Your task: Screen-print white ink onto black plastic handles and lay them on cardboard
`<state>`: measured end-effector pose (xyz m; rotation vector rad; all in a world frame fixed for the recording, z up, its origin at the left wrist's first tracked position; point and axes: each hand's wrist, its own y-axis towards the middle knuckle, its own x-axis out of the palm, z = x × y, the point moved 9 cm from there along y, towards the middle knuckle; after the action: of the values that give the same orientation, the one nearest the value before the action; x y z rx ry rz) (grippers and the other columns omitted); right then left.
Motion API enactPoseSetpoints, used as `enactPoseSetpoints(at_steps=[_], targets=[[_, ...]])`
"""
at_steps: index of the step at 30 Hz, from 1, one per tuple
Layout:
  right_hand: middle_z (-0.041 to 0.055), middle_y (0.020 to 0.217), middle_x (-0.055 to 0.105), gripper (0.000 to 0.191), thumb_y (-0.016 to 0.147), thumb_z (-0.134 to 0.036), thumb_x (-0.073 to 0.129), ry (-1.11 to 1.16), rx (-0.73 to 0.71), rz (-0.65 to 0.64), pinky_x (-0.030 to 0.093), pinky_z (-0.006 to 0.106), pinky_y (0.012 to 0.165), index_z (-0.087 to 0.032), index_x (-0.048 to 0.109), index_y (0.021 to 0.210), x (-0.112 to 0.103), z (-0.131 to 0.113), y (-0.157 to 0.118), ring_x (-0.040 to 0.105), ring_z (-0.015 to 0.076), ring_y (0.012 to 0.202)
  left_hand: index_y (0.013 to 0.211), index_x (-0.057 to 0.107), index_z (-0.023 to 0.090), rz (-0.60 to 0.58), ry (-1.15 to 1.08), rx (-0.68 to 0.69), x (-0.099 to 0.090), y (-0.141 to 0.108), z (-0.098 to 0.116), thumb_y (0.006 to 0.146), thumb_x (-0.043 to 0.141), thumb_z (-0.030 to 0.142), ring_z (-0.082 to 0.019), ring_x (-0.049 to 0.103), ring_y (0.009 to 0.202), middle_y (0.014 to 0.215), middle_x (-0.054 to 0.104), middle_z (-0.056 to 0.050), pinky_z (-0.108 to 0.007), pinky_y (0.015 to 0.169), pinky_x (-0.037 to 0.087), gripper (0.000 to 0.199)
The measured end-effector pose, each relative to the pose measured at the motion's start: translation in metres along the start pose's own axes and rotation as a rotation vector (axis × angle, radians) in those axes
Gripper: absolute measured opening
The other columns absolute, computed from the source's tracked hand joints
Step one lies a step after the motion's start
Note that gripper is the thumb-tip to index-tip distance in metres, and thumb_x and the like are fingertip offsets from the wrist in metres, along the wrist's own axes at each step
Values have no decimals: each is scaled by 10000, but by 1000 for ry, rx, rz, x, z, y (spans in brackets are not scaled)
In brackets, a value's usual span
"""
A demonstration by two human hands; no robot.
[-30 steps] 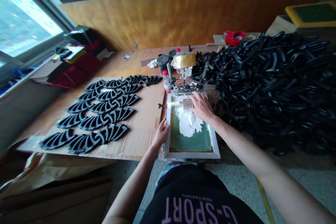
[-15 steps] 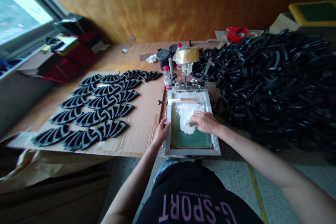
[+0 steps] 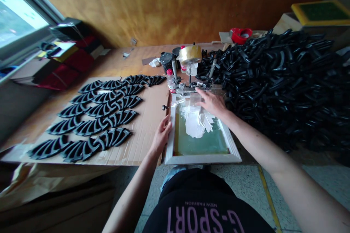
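Note:
A pale metal screen frame (image 3: 203, 158) has a green mesh (image 3: 201, 147) with a patch of white paste (image 3: 195, 125) on it. My left hand (image 3: 162, 135) is closed at the frame's left edge, fingers curled and partly hidden. Over the frame's far end is my right hand (image 3: 213, 103), its fingers stretched out and apart. Beside those fingertips, a pale flat scraper (image 3: 194, 99) stands at the far end of the mesh. Metal clamps (image 3: 191, 88) are behind the frame.
Black curved parts (image 3: 95, 133) lie in rows on cardboard (image 3: 149, 127) at left. A large heap of black parts (image 3: 273, 80) fills the right. Behind the frame are a red-capped bottle (image 3: 171, 82), black tub (image 3: 166, 61) and tape roll (image 3: 190, 54).
My right hand has moved away from me to the mesh's far end and its fingers have opened. The frame's near end looks larger and raised. The white paste has a different shape.

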<state>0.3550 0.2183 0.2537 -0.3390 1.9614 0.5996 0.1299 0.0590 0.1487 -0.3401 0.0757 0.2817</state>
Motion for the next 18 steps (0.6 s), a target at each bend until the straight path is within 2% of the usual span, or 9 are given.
enactPoseSetpoints(at_steps=[3, 5, 6, 8, 10, 13, 14, 16, 18], targets=[[107, 1050, 682, 432, 974, -380, 435, 56, 259, 126, 464, 320, 817, -159, 529, 1333, -27, 69, -6, 633, 185, 886, 1119, 646, 189, 0, -185, 73, -2, -1, 52, 844, 500, 656, -94, 555, 558, 787, 668, -7, -202, 496, 429, 561], [126, 981, 685, 399, 984, -371, 377, 64, 409, 77, 458, 316, 790, -110, 623, 1160, -16, 103, -31, 628, 187, 858, 1042, 647, 173, 12, -352, 186, -2, 7, 94, 840, 503, 661, -118, 612, 641, 848, 686, -33, -222, 549, 485, 548], [123, 944, 684, 376, 968, -390, 417, 66, 438, 12, 460, 314, 771, -115, 657, 1057, -2, 109, -45, 626, 192, 838, 1020, 640, 169, 19, -414, 252, -1, 12, 114, 838, 515, 653, -131, 634, 687, 861, 689, -42, -234, 577, 508, 531], [100, 910, 678, 311, 892, -443, 568, 62, 364, -144, 469, 315, 759, -152, 677, 897, 37, 98, -69, 621, 205, 832, 965, 628, 162, 46, -465, 344, 0, 23, 142, 841, 522, 636, -143, 650, 726, 821, 684, -49, -243, 599, 527, 501], [95, 957, 665, 270, 832, -444, 663, -3, 211, -257, 464, 326, 813, -174, 663, 834, 73, 68, -87, 608, 226, 909, 939, 613, 162, 91, -468, 364, 2, 28, 147, 854, 506, 628, -132, 645, 705, 772, 674, -42, -228, 588, 522, 485], [123, 987, 658, 188, 875, -344, 632, -126, 130, -329, 441, 336, 866, -157, 635, 857, 104, 29, -101, 589, 244, 976, 1030, 594, 176, 112, -460, 262, 20, 16, 106, 849, 511, 637, -129, 650, 697, 816, 691, -50, -224, 582, 518, 503], [128, 966, 663, 171, 903, -317, 593, -129, 163, -326, 442, 331, 853, -150, 626, 884, 107, 19, -104, 595, 241, 955, 1071, 589, 177, 57, -434, 157, 35, 7, 80, 830, 540, 642, -143, 659, 708, 850, 702, -65, -236, 578, 521, 526], [134, 928, 669, 183, 944, -303, 524, -88, 233, -280, 450, 328, 809, -141, 609, 945, 106, -4, -110, 601, 241, 919, 1101, 594, 159, -176, -345, -154, 79, -18, 16, 779, 611, 646, -195, 681, 758, 931, 716, -122, -282, 590, 536, 584], [130, 936, 666, 187, 963, -295, 486, -10, 171, -212, 452, 330, 795, -147, 600, 979, 103, -35, -115, 593, 243, 934, 1063, 604, 152, -300, -382, -323, 105, -43, -31, 778, 601, 656, -215, 683, 809, 963, 712, -137, -311, 637, 544, 579]])
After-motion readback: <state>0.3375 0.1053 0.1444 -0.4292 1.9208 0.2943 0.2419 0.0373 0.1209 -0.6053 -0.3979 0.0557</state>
